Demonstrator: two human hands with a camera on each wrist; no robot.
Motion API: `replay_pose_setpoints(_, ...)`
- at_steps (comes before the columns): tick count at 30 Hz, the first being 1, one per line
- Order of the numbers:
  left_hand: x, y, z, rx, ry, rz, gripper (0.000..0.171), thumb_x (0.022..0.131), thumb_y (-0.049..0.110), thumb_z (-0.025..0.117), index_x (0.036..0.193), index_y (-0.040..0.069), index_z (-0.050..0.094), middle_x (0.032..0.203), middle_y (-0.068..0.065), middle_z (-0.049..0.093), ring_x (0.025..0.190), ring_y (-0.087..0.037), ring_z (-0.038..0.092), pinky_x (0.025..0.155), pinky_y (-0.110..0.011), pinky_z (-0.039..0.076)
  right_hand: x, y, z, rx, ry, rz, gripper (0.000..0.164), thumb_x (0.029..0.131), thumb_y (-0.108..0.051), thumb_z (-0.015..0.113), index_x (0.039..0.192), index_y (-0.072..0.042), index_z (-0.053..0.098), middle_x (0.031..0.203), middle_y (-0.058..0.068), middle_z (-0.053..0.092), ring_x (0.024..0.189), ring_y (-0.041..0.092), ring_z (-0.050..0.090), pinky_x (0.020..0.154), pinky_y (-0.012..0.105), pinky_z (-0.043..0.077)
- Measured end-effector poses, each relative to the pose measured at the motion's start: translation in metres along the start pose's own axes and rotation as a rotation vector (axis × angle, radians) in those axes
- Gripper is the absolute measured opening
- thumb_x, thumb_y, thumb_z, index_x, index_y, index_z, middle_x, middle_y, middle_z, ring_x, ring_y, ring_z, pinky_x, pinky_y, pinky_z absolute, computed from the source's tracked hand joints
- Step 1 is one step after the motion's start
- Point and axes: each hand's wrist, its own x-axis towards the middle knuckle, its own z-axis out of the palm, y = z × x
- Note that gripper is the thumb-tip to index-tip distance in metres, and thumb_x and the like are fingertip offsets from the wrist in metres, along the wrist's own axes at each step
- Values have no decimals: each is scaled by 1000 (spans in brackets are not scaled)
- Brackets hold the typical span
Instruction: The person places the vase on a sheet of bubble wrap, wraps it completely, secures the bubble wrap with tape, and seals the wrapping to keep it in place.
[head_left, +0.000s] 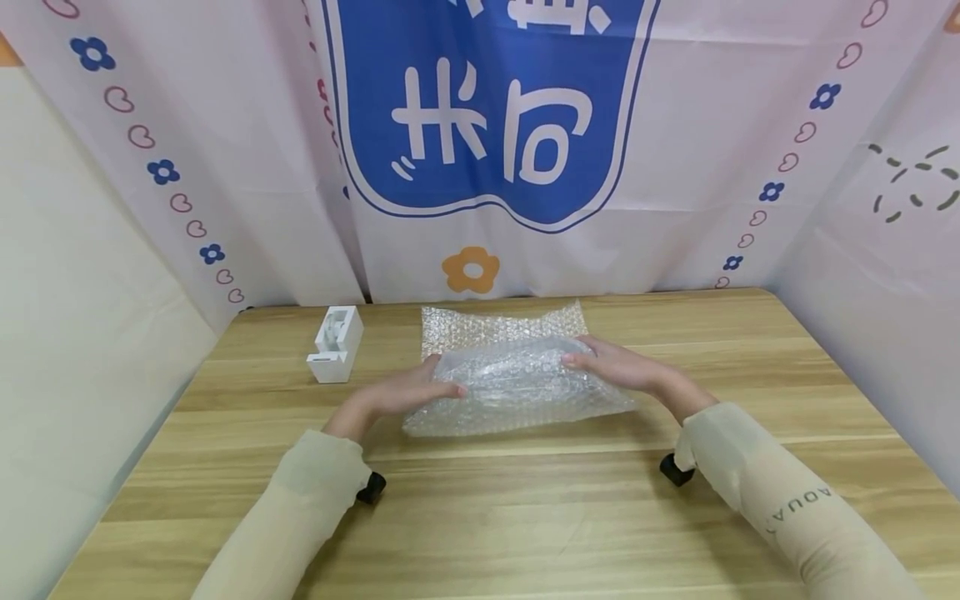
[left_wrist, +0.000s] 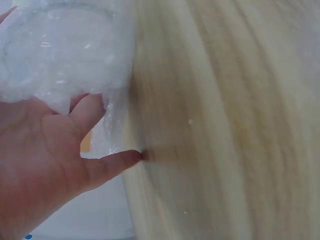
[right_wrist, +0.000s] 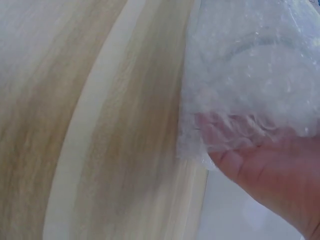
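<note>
A sheet of clear bubble wrap point(head_left: 525, 392) is folded over something with a round outline, which shows through the plastic in both wrist views. My left hand point(head_left: 405, 390) holds the left end of the bundle, thumb on top and the other fingers mostly hidden by the plastic. At the right end my right hand point(head_left: 622, 364) grips it the same way, its thumb pressing the upper face. Behind the bundle, a flat flap point(head_left: 495, 329) of the wrap spreads toward the back of the table. In the right wrist view, fingers point(right_wrist: 230, 127) show through the wrap.
A white tape dispenser point(head_left: 336, 346) with a roll in it stands on the wooden table point(head_left: 480, 517), left of the bundle near the back edge. A printed cloth point(head_left: 712, 167) hangs right behind the table, with pale sheets at both sides.
</note>
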Motion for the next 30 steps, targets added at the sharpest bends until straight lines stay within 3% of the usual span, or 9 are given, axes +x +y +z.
replay_pose_setpoints(5, 4, -2, 2, 15, 54, 39, 106, 79, 71, 48, 149, 5, 5, 153, -14, 6, 137, -34, 11, 108, -52, 16, 1, 1, -2, -62, 39, -9, 82, 91, -61, 37, 147, -4, 19, 148, 21, 21, 134, 42, 19, 104, 60, 16)
replay_pose_setpoints(11, 7, -1, 0, 20, 72, 67, 100, 81, 69, 48, 148, 3, 14, 151, -17, 15, 136, -35, 16, 107, -52, 19, 5, 2, -5, -19, 66, -42, 67, 92, -57, 42, 140, -13, 27, 141, 25, 33, 126, 44, 34, 99, 61, 28)
replay_pose_setpoints(15, 7, 1, -1, 46, 71, 61, 99, 81, 70, 46, 147, 3, 15, 151, -17, 17, 136, -35, 17, 107, -50, 19, 5, 1, -6, -22, 78, -37, 65, 92, -57, 42, 137, -12, 29, 136, 24, 40, 121, 42, 42, 98, 58, 32)
replay_pose_setpoints(24, 7, 4, -4, 111, 116, 45, 101, 79, 75, 43, 146, 2, 22, 149, -16, 23, 134, -37, 23, 106, -51, 23, 6, -1, -6, 23, 77, 4, 64, 91, -60, 40, 129, -9, 38, 133, 20, 42, 122, 38, 40, 98, 56, 32)
replay_pose_setpoints(30, 9, 5, -5, 38, 121, 57, 101, 78, 72, 49, 150, 14, 9, 149, -17, 22, 130, -38, 31, 103, -54, 27, 8, 1, -4, 102, 82, 5, 63, 91, -59, 41, 130, -9, 39, 134, 17, 41, 125, 37, 36, 100, 57, 29)
